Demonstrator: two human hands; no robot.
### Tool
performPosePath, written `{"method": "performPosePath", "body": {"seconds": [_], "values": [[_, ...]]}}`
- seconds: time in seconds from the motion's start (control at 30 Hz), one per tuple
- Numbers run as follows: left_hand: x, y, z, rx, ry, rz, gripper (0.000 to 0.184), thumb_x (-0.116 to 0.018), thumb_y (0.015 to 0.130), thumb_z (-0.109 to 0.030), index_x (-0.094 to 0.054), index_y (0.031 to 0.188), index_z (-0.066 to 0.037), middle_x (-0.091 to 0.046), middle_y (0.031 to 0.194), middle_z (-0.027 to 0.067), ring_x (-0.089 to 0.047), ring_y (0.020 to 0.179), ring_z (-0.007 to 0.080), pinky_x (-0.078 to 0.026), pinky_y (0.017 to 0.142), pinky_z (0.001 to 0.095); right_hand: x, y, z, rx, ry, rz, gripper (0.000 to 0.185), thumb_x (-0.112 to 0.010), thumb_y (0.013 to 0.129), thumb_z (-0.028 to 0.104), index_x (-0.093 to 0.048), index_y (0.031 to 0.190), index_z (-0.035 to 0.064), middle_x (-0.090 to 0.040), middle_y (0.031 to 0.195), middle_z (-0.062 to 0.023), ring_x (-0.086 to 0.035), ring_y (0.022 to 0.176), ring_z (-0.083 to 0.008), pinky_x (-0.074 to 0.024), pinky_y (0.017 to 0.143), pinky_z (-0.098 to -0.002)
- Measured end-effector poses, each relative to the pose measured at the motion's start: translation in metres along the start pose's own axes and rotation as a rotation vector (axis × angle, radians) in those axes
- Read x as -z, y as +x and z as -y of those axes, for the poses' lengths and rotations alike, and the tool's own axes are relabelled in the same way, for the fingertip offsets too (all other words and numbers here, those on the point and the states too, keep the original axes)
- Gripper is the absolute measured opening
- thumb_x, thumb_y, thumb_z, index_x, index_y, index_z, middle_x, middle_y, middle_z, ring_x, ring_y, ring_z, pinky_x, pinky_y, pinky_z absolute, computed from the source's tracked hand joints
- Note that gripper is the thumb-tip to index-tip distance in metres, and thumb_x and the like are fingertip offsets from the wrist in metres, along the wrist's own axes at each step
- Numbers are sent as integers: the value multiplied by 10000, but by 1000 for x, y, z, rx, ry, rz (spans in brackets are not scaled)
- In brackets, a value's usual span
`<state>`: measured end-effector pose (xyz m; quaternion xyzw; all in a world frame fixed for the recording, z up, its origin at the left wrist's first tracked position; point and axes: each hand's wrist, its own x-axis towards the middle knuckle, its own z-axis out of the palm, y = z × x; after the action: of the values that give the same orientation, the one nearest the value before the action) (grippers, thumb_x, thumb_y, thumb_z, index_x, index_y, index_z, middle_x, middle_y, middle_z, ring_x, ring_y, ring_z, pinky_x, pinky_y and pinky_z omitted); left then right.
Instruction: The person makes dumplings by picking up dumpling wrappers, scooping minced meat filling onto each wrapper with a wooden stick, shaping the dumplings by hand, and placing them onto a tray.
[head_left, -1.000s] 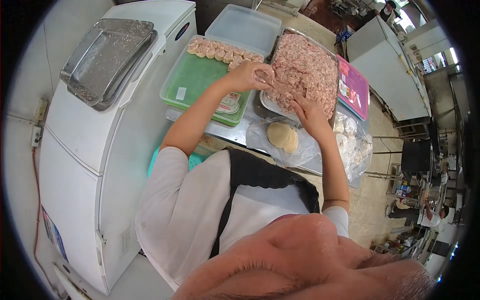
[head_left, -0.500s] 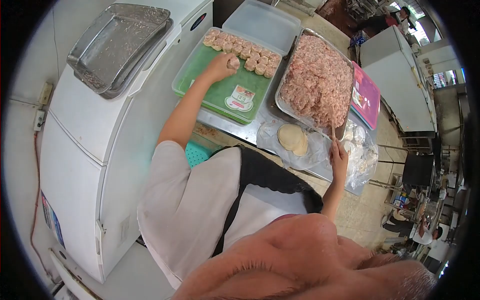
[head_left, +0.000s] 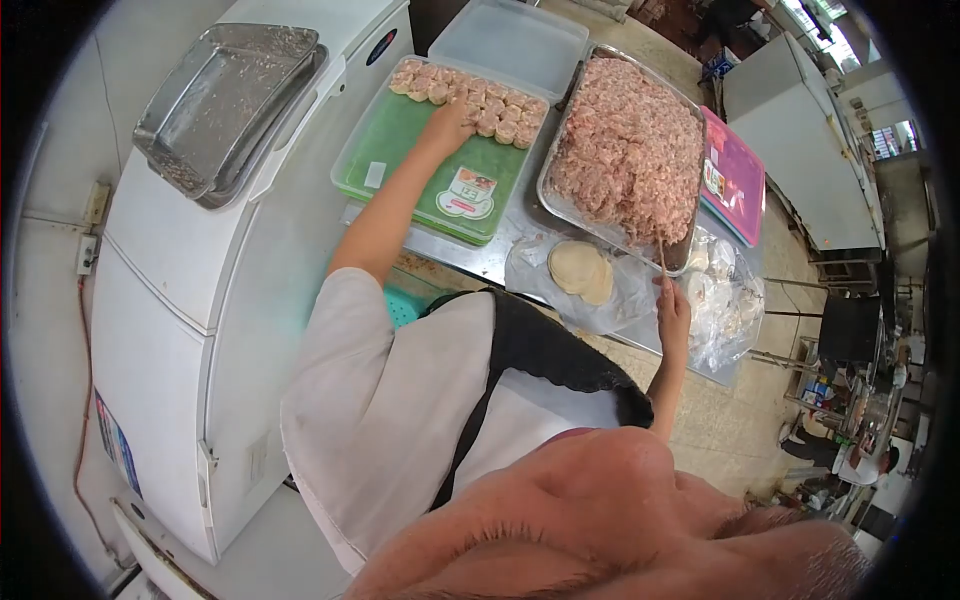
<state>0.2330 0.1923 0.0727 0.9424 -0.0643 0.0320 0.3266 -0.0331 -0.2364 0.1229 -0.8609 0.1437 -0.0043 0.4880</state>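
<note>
My left hand [head_left: 448,126] is at the front edge of the rows of filled dumplings [head_left: 505,110] in a plastic container with a green base [head_left: 415,190]. Its fingers are closed round a dumpling, mostly hidden by the hand, against the others. Lower right, my right hand [head_left: 673,305] grips a thin spatula [head_left: 662,256], whose far end is in the ground meat [head_left: 630,140]. That meat is heaped in a metal tray [head_left: 548,200]. Round dumpling wrappers [head_left: 578,270] lie stacked on a plastic sheet between my hands.
A clear lid [head_left: 510,45] lies behind the container. Right of the tray are a pink lid [head_left: 735,185] and a plastic bag of pale rounds [head_left: 722,300]. Empty metal pans [head_left: 230,110] sit on a white freezer [head_left: 150,260] at left. A person [head_left: 860,462] is in the background.
My left hand has moved up and slightly right with the dumpling, from above the green surface to the dumpling rows. My right hand stays at the tray's near corner, holding the spatula.
</note>
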Motion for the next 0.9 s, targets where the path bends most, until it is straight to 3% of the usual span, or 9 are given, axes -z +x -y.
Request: {"method": "performPosePath", "body": {"seconds": [0.1,0.2,0.33,0.43,0.5,0.53,0.63,0.73,0.9], "values": [[15,-12,0,-65,44,8,711,-659,768,-129,-333,1393,-30,-550,1188,258,-531,1103,393,-439,927,430,9,21,5,292,-393,-6,363,-464,966,360,-664,1004,60,-615,707,-126,-610,676,-266,-444,594,-380],[22,-31,-15,-115,118,-37,667,-634,792,-145,-352,1389,-51,-513,1260,239,-489,1168,388,-405,979,429,44,48,35,113,-1062,169,354,-491,936,367,-675,920,65,-649,851,-185,-631,816,-363,-479,693,-469],[17,-77,-105,-340,19,-106,551,-597,823,-150,-430,1341,-65,-506,1292,202,-476,1192,370,-389,1003,423,104,77,56,390,-1306,68,337,-581,849,343,-654,708,46,-641,724,-157,-638,703,-336,-496,615,-447],[-19,-112,-157,-442,-278,68,468,-580,830,-125,-498,1287,-75,-519,1277,196,-480,1189,358,-393,1005,405,107,111,41,617,-1258,-39,280,-574,827,288,-650,688,58,-634,708,-152,-642,698,-313,-496,592,-432],[-55,-130,-174,-486,-198,91,414,-593,840,-128,-534,1247,-84,-543,1243,175,-506,1158,337,-415,975,381,87,124,11,720,-1239,10,215,-541,830,198,-659,710,64,-646,743,-162,-650,692,-318,-505,573,-424],[-70,-138,-180,-507,-157,101,387,-600,844,-129,-552,1227,-88,-554,1226,165,-519,1143,326,-426,960,369,72,119,7,665,-1249,-2,124,-566,737,128,-665,690,68,-651,701,-135,-663,676,-293,-521,570,-396],[-99,-152,-191,-403,-138,310,336,-624,821,-139,-584,1149,-77,-569,1178,162,-539,1088,329,-441,921,378,64,106,6,684,-1205,52,117,-570,722,99,-678,692,67,-662,711,-132,-671,662,-264,-521,540,-374],[-114,-167,-202,-266,-94,313,228,-643,782,-126,-608,993,-47,-586,959,152,-552,964,339,-441,851,414,67,98,5,728,-1207,103,117,-575,718,96,-685,690,71,-663,710,-124,-674,664,-254,-523,537,-364],[-143,-186,-197,-386,0,-4,208,-702,735,-192,-621,850,-38,-569,833,115,-563,884,319,-442,800,395,74,88,-15,938,-1090,286,119,-578,719,103,-687,691,64,-662,712,-137,-675,674,-273,-527,546,-369]]}}
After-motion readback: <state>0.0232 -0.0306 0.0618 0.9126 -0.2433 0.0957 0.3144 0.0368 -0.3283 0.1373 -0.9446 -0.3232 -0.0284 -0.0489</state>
